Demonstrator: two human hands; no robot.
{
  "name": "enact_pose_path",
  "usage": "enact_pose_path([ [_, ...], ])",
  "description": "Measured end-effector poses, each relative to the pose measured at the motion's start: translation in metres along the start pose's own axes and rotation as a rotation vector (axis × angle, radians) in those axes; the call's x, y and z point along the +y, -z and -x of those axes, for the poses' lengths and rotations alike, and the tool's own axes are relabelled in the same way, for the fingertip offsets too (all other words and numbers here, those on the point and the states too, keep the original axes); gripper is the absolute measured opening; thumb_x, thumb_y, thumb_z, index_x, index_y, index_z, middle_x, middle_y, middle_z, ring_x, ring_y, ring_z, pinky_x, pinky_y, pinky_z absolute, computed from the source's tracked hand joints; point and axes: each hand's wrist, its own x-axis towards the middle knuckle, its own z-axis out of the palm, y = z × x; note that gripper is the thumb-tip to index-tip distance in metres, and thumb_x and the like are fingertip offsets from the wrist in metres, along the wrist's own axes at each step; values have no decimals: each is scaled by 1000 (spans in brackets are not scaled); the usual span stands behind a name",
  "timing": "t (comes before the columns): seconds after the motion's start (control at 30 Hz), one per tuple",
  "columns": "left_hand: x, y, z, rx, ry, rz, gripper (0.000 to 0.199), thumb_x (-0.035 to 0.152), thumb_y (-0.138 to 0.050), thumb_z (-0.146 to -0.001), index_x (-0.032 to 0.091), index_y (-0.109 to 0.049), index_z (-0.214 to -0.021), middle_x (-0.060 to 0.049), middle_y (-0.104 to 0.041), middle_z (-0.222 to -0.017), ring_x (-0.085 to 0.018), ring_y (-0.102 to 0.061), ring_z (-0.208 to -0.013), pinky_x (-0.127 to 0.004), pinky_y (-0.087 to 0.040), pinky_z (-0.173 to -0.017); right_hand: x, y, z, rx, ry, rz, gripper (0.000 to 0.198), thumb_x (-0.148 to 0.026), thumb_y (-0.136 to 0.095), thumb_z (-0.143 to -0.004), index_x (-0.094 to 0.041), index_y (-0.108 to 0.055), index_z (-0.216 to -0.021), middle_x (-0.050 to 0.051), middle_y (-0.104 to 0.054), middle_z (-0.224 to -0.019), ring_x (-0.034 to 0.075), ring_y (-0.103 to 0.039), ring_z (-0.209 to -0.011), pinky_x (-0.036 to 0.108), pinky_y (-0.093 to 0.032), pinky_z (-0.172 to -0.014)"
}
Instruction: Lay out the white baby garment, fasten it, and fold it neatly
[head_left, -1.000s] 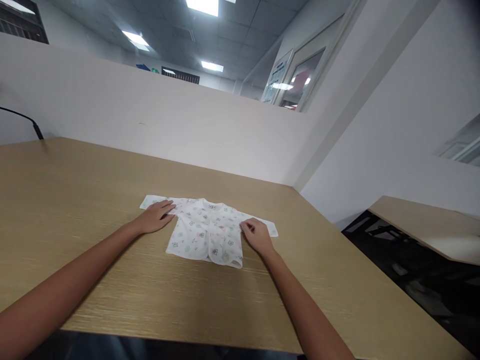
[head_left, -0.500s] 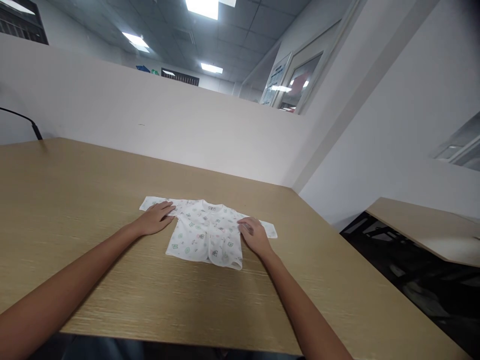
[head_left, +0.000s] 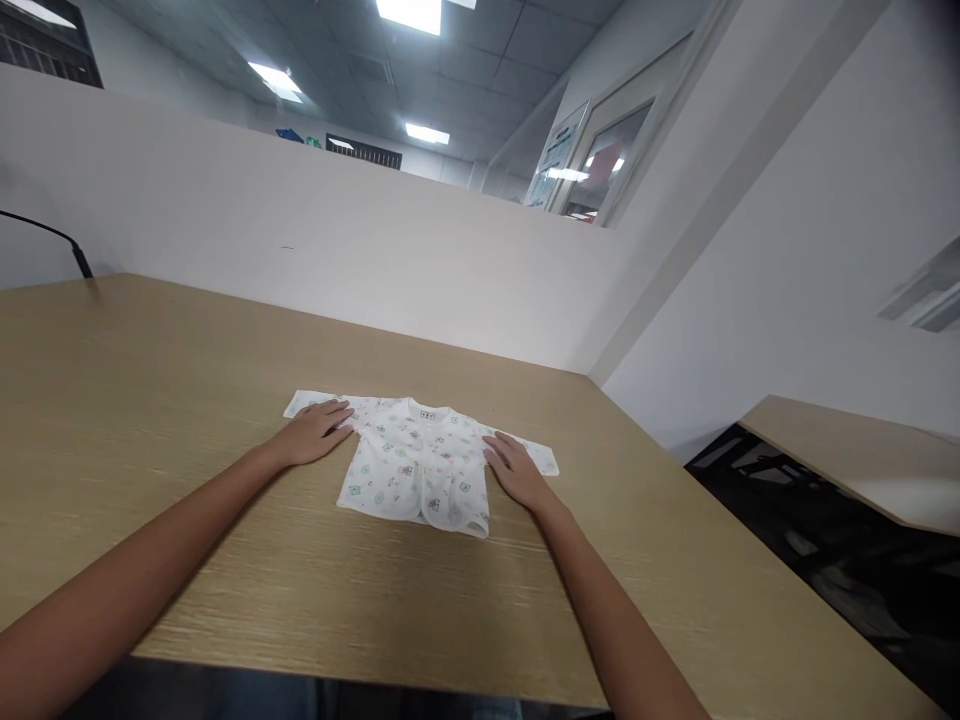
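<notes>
A small white baby shirt [head_left: 412,465] with green and brown prints lies spread flat on the wooden table [head_left: 360,610]. Its neckline faces away from me and both sleeves stretch out sideways. My left hand [head_left: 313,432] rests flat on the left sleeve near the armpit, fingers extended. On the other side, my right hand [head_left: 517,468] lies on the right sleeve where it meets the body, its fingers stretched out. Neither hand grips the cloth. The front opening runs down the middle, and the lower right corner of the hem curls slightly.
A white partition wall [head_left: 360,260] stands along the table's far edge. At the far left, a black cable [head_left: 79,258] reaches the table edge. Another wooden tabletop [head_left: 847,450] with dark space beneath it is to the right, past a gap.
My right hand has shifted slightly outward, and its fingers have straightened from a curled pose to lie flat on the sleeve. My left hand stays on the left sleeve.
</notes>
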Motion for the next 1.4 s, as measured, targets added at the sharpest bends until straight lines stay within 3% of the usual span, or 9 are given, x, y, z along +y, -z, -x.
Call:
enact_pose_path([
  [0.13,30,3,-2,144,4,76,63,59,-31,-99,19,-61,-138,-10,-55,-150,-28,-47,-141,-47,-34,-121,1,6,-6,109,-10,-45,47,-44,-46,-96,-14,-69,-124,16,-63,-135,29,-55,-130,50,-38,-117],
  [0.23,72,-5,-1,220,-85,130,60,55,-35,-99,19,-57,-142,-10,-55,-151,-28,-49,-139,-45,-38,-119,-26,-3,-10,180,77,-73,48,-43,-45,-96,-15,-66,-130,16,-63,-137,29,-55,-130,51,-40,-116],
  [0.33,107,-23,2,140,-239,92,59,52,-36,-100,20,-50,-148,-10,-50,-154,-28,-43,-145,-47,-31,-123,-65,-26,-11,94,216,-47,53,-40,-42,-99,-14,-56,-143,15,-52,-150,28,-44,-143,50,-34,-121],
  [0.43,119,-38,5,-33,-243,33,68,56,-31,-101,18,-35,-157,-12,-31,-165,-30,-26,-154,-51,-22,-126,-92,-48,-8,-76,286,58,60,-37,-37,-100,-5,-45,-151,18,-37,-160,30,-29,-152,50,-27,-125],
  [0.57,114,-43,12,-122,-217,-23,74,63,-25,-101,19,-29,-160,-13,-20,-168,-32,-15,-156,-53,-16,-126,-99,-57,2,-195,245,164,66,-41,-32,-103,-2,-34,-156,20,-25,-164,32,-20,-155,51,-22,-125],
  [0.83,114,-50,43,-16,-292,-40,71,64,-26,-101,27,-21,-162,-10,-25,-167,-31,-19,-156,-53,-21,-125,-105,-51,33,-181,218,193,65,-47,-34,-103,-13,-33,-159,12,-22,-166,31,-18,-155,52,-18,-125],
  [0.97,111,-42,37,22,-281,-16,68,61,-24,-102,28,-20,-162,-6,-21,-168,-27,-13,-157,-50,-14,-128,-100,-47,31,-132,165,77,68,-51,-33,-103,-14,-29,-160,12,-22,-166,30,-18,-155,52,-20,-125],
  [1.17,69,-20,12,-43,29,23,77,68,-17,-100,20,-30,-159,-13,-23,-167,-31,-18,-156,-53,-16,-125,-57,-28,9,-99,-38,94,66,-48,-29,-104,-12,-32,-159,16,-26,-165,32,-17,-155,57,-17,-125],
  [1.4,9,-1,11,-103,171,-75,77,66,-15,-99,21,-32,-159,-9,-25,-167,-32,-18,-156,-58,-15,-124,11,5,8,-126,-235,225,59,-48,-32,-104,-20,-43,-154,12,-31,-164,34,-23,-153,62,-17,-122],
])
